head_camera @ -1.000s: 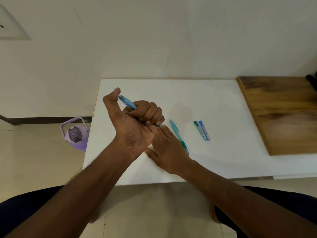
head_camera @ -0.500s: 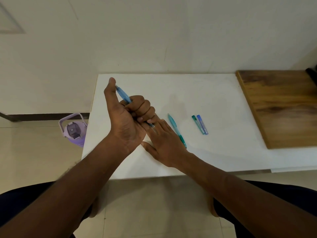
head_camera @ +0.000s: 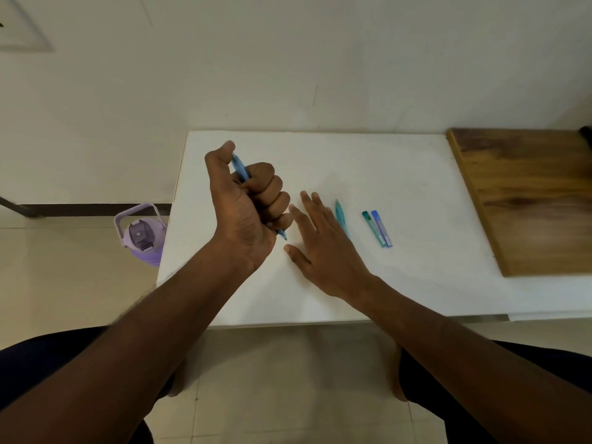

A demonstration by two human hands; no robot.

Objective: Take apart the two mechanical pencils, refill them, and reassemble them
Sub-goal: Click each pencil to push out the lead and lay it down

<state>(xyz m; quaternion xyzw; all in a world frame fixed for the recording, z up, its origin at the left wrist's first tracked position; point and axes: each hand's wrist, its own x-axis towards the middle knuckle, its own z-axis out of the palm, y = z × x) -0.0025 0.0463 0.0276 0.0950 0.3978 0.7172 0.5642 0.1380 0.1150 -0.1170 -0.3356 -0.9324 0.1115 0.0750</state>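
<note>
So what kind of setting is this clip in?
Probably a plain room at home or in a small office: a white rectangular tabletop against a bare cream wall, a wooden board on it, and a lilac water bottle on the tiled floor.

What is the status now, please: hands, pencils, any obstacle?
Left hand fisted on blue pencil, thumb at its top. Right hand open, flat on table. Teal pencil beside right fingers. Nothing blocking.

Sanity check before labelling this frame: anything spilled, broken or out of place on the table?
Nothing stands out. The left hand is fisted around the blue pencil, thumb at its top end. The right hand lies flat and open on the white table, beside the teal pencil. Two lead cases lie neatly side by side.
</note>
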